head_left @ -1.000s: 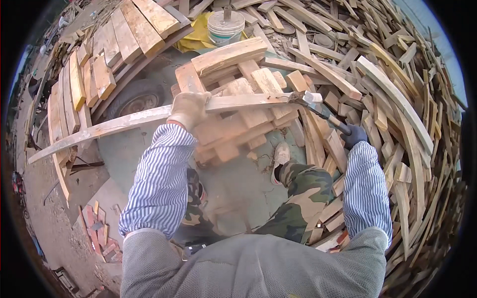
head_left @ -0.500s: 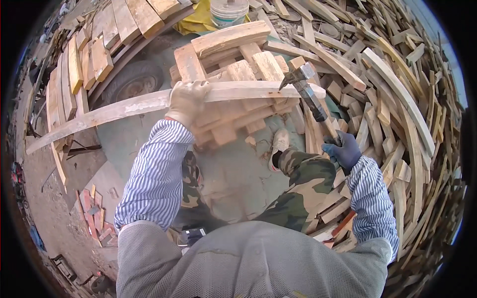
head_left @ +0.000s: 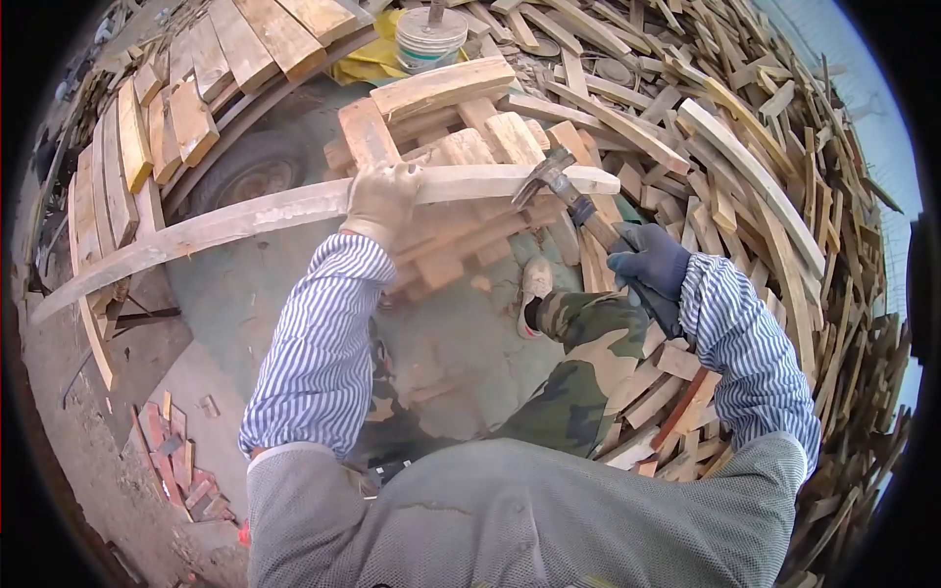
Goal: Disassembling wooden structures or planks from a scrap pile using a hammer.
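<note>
A long pale wooden beam crosses in front of me, its right part lying over a stack of short wood blocks. My left hand, in a cream glove, is closed around the beam near its middle. My right hand, in a dark blue-grey glove, grips the handle of a claw hammer. The hammer's metal head is at the beam near its right end, with the pointed side toward the beam's near edge. Whether it touches the wood I cannot tell.
Loose timber offcuts heap up along the right. At the upper left, planks lie in a row above a tyre. A white bucket stands on yellow sheeting at the back. Reddish wood scraps lie at the lower left.
My right hand has brought the hammer up and left, and its head has dropped from above the beam's far side to the beam. My left hand keeps its hold on the beam.
</note>
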### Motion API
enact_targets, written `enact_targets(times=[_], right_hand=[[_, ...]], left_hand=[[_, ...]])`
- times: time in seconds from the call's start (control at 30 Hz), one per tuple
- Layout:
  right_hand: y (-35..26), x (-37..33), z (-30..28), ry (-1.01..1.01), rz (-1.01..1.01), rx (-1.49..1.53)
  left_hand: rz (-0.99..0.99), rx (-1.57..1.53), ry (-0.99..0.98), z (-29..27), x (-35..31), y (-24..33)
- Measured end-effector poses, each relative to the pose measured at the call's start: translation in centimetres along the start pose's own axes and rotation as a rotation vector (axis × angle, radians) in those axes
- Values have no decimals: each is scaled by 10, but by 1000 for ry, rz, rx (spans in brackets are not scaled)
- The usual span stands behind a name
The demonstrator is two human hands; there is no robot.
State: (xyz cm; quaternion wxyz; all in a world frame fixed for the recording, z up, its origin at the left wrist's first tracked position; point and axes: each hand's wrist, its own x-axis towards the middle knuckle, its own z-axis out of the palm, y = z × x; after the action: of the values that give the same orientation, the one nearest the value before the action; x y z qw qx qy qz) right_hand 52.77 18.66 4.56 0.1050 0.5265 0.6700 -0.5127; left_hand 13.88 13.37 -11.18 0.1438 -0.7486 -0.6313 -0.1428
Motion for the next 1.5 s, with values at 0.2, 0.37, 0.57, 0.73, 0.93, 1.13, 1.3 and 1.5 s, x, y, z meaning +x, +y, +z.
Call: enact_targets(times=[0.2,0.37,0.57,0.73,0.93,1.13,1.3,1.5], right_hand=[[4,15,-34,374,39,-1040],[22,25,-64,434,69,-1186],[89,101,-73,376,174,-914],[122,171,-50,425,236,-593],[39,86,-106,584,139,-1057],[-31,49,-123,761,-582,-1487],[-43,47,-125,589,-145,-1375],[-61,77,-154,671,-350,-1504]], left_hand=[[-26,16,-281,-27,25,-5],[-84,-37,-363,-31,37,-6],[-87,-58,-403,-16,40,-14],[-66,-44,-358,-30,39,-17],[-178,-63,-557,-37,59,-16],[-165,-38,-573,-35,60,-13],[-184,-88,-539,-34,53,-16],[-166,-29,-584,-34,63,-17]])
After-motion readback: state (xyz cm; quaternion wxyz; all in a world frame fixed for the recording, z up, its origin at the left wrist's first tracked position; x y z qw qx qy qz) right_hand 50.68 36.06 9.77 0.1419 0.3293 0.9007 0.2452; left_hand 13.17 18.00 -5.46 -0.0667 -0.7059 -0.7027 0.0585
